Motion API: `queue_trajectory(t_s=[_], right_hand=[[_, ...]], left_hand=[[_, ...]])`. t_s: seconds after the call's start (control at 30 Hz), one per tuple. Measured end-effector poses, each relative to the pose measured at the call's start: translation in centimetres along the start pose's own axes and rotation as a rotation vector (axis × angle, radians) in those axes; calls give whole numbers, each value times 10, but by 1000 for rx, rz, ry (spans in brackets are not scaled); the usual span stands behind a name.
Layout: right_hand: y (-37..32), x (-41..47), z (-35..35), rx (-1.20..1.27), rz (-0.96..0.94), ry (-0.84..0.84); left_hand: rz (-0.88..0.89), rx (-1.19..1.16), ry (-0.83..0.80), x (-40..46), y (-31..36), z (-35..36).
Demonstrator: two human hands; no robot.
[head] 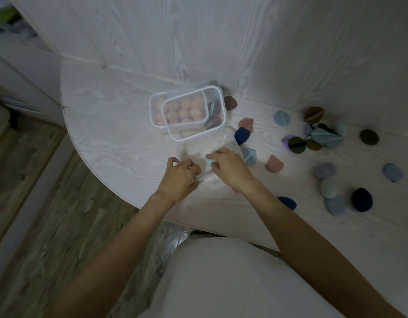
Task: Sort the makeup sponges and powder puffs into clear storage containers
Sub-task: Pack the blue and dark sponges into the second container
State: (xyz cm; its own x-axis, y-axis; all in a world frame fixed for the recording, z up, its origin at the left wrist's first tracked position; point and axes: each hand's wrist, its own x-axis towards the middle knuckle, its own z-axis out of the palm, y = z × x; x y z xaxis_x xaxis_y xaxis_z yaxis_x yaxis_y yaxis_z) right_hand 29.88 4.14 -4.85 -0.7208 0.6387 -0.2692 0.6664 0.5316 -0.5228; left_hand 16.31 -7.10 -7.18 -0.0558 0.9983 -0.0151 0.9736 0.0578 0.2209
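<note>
A clear open container (193,146) sits on the white table (111,138) in front of me. My left hand (180,177) grips its near left rim. My right hand (228,167) is over the container, fingers closed on a light blue puff (209,162). Behind it stands a lidded clear container (166,97) full of peach makeup sponges (184,111), with a clear lid (218,104) leaning on it and dark puffs behind. Loose puffs lie to the right: navy (242,135), pink (274,164), blue (281,118), dark green (369,137).
More puffs are scattered toward the right edge, including a black one (361,199) and a grey-blue one (392,172). White wood-grain walls (244,42) enclose the table's back and right. The table's curved front edge drops to a wooden floor (49,214) on the left.
</note>
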Motion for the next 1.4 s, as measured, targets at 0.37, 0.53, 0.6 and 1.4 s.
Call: queue_trajectory(t_s=[0.37,0.53,0.6,1.4], right_hand=[[-13,15,10,-118,127,-112],[-12,12,10,-107,127,-88],[-12,11,10,-45,124,-68],[63,114,-78,-86,-74,205]], left_hand=[[-43,45,39,-6,-8,1],[-44,17,67,-8,-11,4],[-49,1,85,-9,-11,6],[-141,-59,188,-8,-6,10]])
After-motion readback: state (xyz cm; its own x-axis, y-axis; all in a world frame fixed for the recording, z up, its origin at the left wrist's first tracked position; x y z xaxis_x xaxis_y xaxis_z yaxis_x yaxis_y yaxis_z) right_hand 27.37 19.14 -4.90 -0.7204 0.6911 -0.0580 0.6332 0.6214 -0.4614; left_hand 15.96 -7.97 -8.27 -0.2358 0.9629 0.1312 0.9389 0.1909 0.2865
